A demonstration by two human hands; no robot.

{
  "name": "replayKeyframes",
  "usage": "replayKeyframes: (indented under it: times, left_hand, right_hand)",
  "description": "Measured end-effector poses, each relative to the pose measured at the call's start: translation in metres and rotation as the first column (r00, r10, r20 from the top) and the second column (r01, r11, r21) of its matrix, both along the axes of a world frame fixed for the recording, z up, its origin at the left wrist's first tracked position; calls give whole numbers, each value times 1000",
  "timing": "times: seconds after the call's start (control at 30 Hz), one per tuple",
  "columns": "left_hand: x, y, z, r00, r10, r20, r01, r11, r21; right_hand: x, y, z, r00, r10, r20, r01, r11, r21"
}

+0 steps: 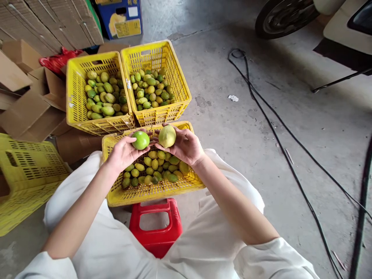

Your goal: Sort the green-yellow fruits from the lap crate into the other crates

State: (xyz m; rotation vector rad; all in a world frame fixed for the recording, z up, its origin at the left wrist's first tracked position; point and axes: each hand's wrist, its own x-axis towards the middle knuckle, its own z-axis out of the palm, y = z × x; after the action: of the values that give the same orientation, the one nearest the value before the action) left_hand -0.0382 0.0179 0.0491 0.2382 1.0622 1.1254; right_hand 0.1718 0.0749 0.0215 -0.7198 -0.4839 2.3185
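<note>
My left hand (124, 152) holds a bright green lemon (140, 140), the thumb lying against its side. In my right hand (187, 146) rests a pale yellow-green lemon (167, 136), fingers curled behind it. The two hands are close together, fingertips nearly meeting, above a yellow plastic crate (157, 193) between my knees. Inside that crate lie several green and yellow lemons (155, 164). Farther off, two more yellow crates stand side by side: the left crate (78, 93) and the right crate (178, 69), both partly filled with similar fruit.
A red plastic stool (155, 234) is beneath me. Flattened cardboard boxes (31, 112) and another yellow crate (35, 174) lie to the left. A blue carton (122, 19) stands at the back. Black cables (270, 133) cross the floor at right, near a vehicle wheel (285, 19).
</note>
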Motion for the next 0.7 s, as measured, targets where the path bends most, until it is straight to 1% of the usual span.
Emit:
replayKeyframes:
  times: [0.17,0.33,0.43,0.57,0.63,0.7]
  left_hand:
    - [-2,0,-1,992,-105,-63,109,993,53]
    - [1,-1,-4,990,-141,-28,142,988,65]
    - [3,-1,-5,994,-99,-36,99,995,21]
    - [2,0,-2,1000,6,3,-6,1000,-4]
    - [0,1,-2,1000,16,22,-17,1000,5]
    - [-1,2,-3,1000,7,4,-7,1000,9]
  right_hand:
    - [-2,-2,-1,1000,-5,12,5,999,53]
    - [-5,-6,-4,998,69,7,-69,997,45]
    - [-5,-6,-5,995,92,24,-93,995,28]
    - [-2,-1,-5,999,46,20,-46,999,-8]
    - [0,1,-5,999,42,0,-42,999,0]
    - [2,2,-4,999,46,0,-46,999,19]
